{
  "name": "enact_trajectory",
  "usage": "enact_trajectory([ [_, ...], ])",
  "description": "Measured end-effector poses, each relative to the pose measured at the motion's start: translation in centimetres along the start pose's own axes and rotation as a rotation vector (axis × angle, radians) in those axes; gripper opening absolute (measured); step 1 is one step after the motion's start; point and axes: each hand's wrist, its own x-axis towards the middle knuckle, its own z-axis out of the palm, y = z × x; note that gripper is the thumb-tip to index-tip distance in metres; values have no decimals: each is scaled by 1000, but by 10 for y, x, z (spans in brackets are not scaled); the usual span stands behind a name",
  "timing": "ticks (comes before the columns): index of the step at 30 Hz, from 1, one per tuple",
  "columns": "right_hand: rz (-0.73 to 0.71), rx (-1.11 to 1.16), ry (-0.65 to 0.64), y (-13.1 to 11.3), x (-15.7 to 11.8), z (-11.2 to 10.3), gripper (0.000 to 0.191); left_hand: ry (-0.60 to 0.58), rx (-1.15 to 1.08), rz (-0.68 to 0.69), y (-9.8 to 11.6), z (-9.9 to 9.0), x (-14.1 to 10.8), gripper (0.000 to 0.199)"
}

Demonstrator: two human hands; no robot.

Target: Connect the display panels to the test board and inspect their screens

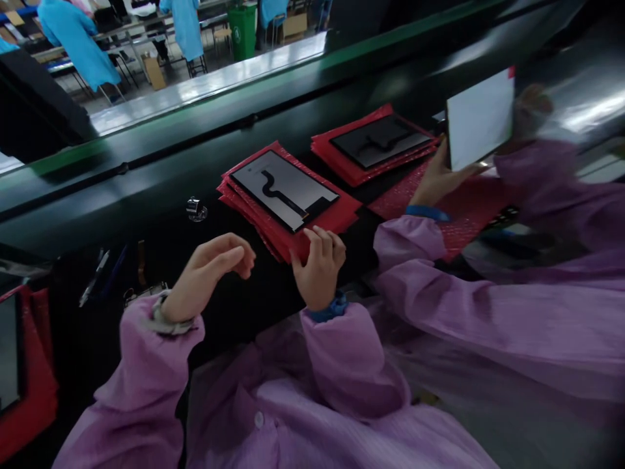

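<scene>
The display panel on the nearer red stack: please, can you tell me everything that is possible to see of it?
The display panel is a thin, flat rectangle with a pale grey, glassy-looking surface, lying flat on a stack of red padded pouches. A black ribbon cable curves in an S shape across it, and a black strip runs along one short end. The right hand touches the stack's edge, not the panel.

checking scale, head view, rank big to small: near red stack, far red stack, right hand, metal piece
1. Near red stack and far red stack: too alike to rank, given nearness.
2. Right hand.
3. Metal piece.
</scene>
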Motion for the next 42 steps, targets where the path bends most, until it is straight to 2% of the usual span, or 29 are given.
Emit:
enact_trajectory([
  [3, -63, 54, 32, 19, 10, -1, 20, -46, -137, -211, -31, 17, 28, 34],
  [6, -81, 127, 60, 16, 18, -3, 20, -27, -168, -311, -57, 25, 33, 44],
  [8, -115, 161, 76, 7, 18, -8, 20, -13, -221, -329, -67, 28, 34, 49],
  [11, -251, 265, 62, -11, 9, -17, 15, 28, -365, -326, -74, 35, 38, 53],
  [15, -510, 430, -91, -34, -16, -31, 11, 247, -490, -319, -78, 44, 39, 48],
  [17, -579, 445, -140, -41, -28, -39, 10, 350, -489, -322, -76, 44, 28, 48],
  [19, -599, 456, -150, -45, -38, -49, 9, 396, -488, -347, -70, 37, 8, 50],
  [22, -624, 443, -152, -40, -46, -60, 35, 478, -482, -438, -64, 18, -33, 57],
  [24, -572, 379, -194, -32, -49, -60, 57, 549, -466, -499, -66, 2, -60, 62],
  [27, -443, 303, -399, -18, -52, -49, 78, 626, -437, -537, -80, -15, -92, 64],
  [29, -459, 282, -569, -11, -53, -39, 79, 647, -402, -538, -92, -22, -104, 64],
  [32, -474, 212, -713, -9, -52, -26, 64, 603, -238, -487, -109, -26, -114, 64],
  [34, -429, 156, -745, -12, -51, -23, 56, 579, 29, -389, -117, -25, -119, 65],
  [38, -419, 102, -724, -17, -48, -22, 51, 574, 687, -163, -122, -10, -137, 65],
  [40, -423, 102, -703, -16, -47, -20, 52, 530, 854, -87, -121, -3, -146, 54],
  [42, -428, 122, -701, -11, -48, -16, 55, 508, 900, -37, -116, -8, -149, 39],
])
